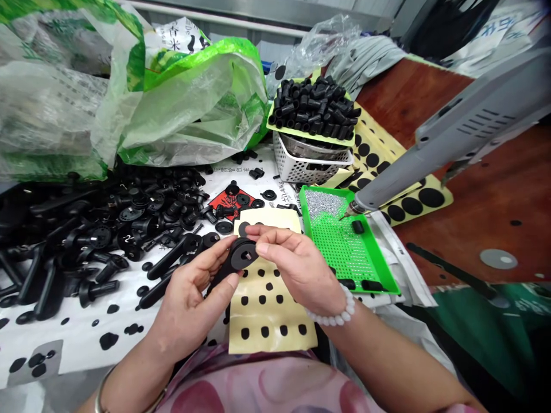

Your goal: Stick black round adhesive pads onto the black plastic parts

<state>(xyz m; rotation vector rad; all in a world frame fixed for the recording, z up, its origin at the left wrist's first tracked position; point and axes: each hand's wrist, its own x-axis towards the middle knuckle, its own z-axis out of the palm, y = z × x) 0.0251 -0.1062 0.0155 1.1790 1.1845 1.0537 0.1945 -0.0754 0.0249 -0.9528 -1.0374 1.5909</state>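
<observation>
A black plastic handle with a round disc end [243,256] is held in front of me. My left hand [189,292] has its fingers and thumb closed around it. At the disc's right edge, my right hand [293,258] pinches with thumb and forefinger; I cannot tell whether a thin piece is between them. A small metallic bit shows at the disc's centre. Under both hands lies a yellow backing sheet [272,338] with rows of small black stickers. More black handles [166,252] are heaped to the left.
A green tray [327,241] with small silvery pieces and a few black parts stands to the right. An electric screwdriver [387,172] hangs over it. Behind are a white basket [293,163], a pile of black sleeves [316,106], and green-white plastic bags [193,103]. Yellow sheets [404,189] carry round black pads.
</observation>
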